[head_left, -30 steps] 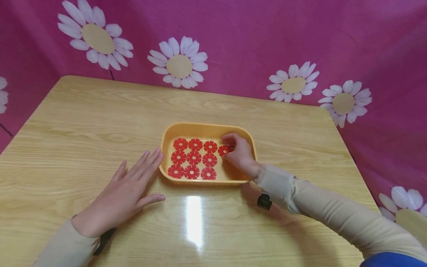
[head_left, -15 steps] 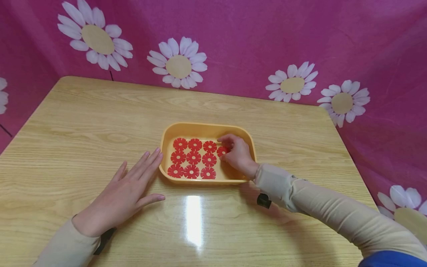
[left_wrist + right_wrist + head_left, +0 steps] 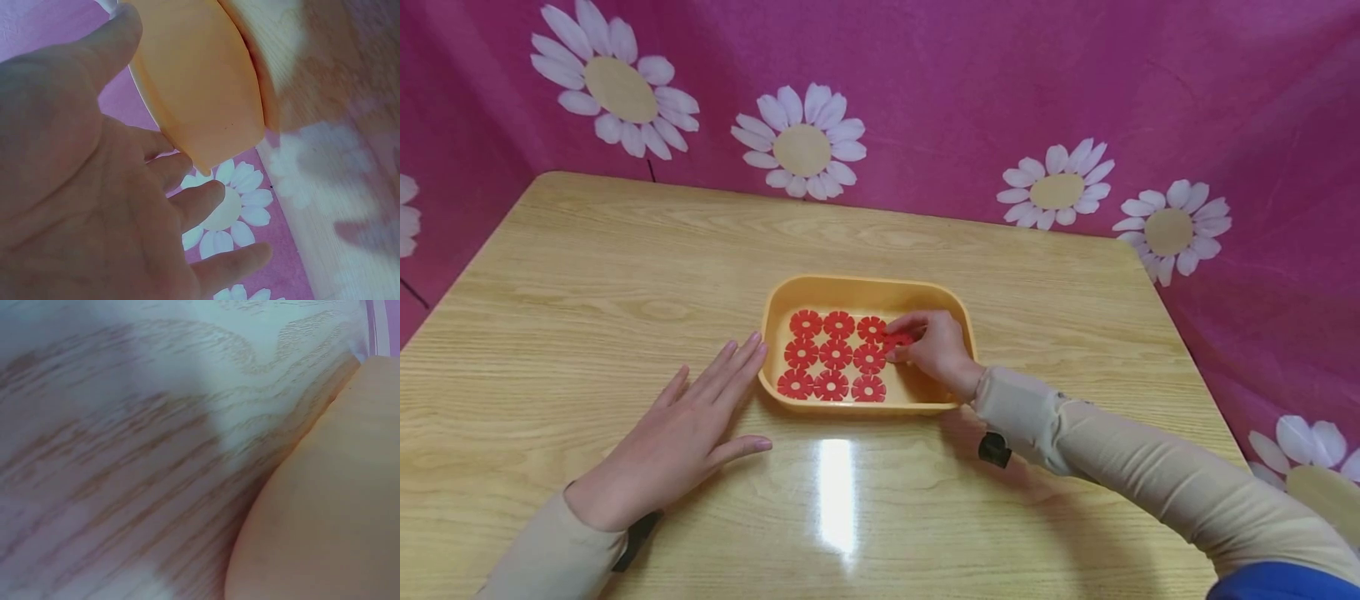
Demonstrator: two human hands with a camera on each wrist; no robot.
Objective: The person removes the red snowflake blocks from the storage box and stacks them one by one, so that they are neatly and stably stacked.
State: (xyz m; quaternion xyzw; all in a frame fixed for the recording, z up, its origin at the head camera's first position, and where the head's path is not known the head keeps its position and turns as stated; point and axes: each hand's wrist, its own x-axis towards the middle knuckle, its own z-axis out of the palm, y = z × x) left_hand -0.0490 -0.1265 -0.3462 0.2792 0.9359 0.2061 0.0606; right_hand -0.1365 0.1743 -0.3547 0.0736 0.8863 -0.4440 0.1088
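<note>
A yellow plastic tray (image 3: 865,292) sits mid-table, with several red notched flower-shaped discs (image 3: 836,354) lying flat in three rows on its floor. Reaching over the tray's right side, my right hand (image 3: 938,343) pinches another red disc (image 3: 898,340) between thumb and fingers, beside the rightmost column; this disc is tilted and partly covered by the fingers. My left hand (image 3: 677,446) is spread palm down, fingertips right at the tray's left rim. In the left wrist view its straight fingers (image 3: 200,203) lie along the tray wall (image 3: 200,81). The right wrist view shows only the tray's outside (image 3: 325,506).
The wooden table (image 3: 662,250) extends on all sides of the tray, and a bright light reflection shows in front of it. Behind and to the right hangs a pink cloth (image 3: 925,83) with large white daisies.
My right hand has shifted slightly left with the red disc, which has tipped from facing up to a slanted pose. The left hand and the tray stay put.
</note>
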